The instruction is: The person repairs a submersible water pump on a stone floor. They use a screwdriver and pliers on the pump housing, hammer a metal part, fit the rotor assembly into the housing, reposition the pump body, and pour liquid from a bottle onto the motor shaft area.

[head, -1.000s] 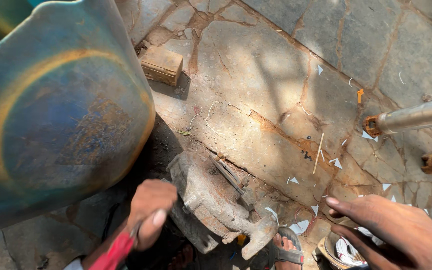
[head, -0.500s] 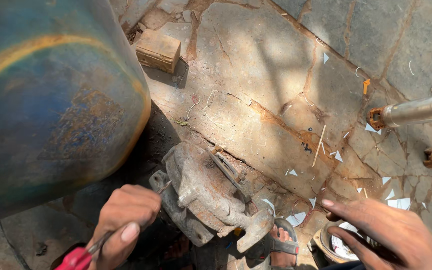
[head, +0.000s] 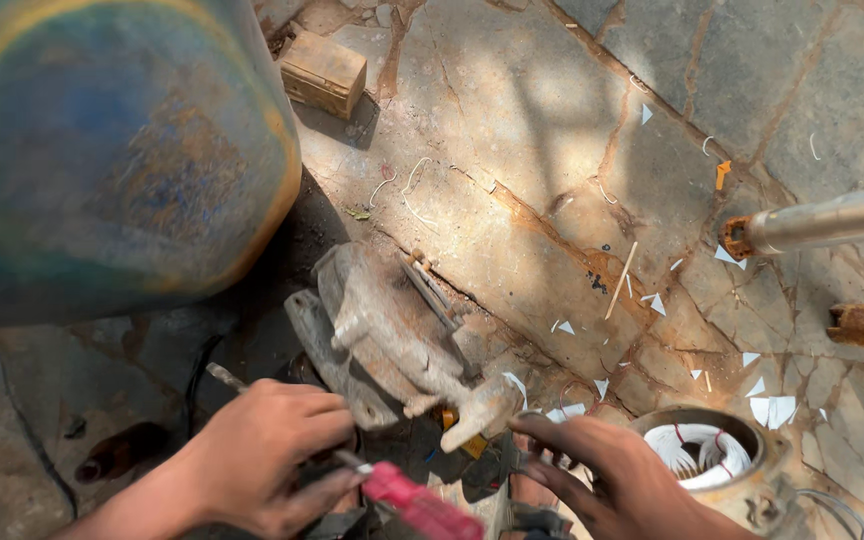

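Just above the left hand (head: 272, 450) lies the motor housing (head: 392, 340).

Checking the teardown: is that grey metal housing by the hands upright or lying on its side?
On its side. The grey housing lies tilted across the stone floor, long side down, between the left hand and the right hand.

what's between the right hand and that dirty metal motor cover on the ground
Nothing visible. The right hand hovers open at the near end of the metal motor cover, fingertips right beside its lower lug, with only bare stone floor between them. The left hand grips a red-handled screwdriver on the other side.
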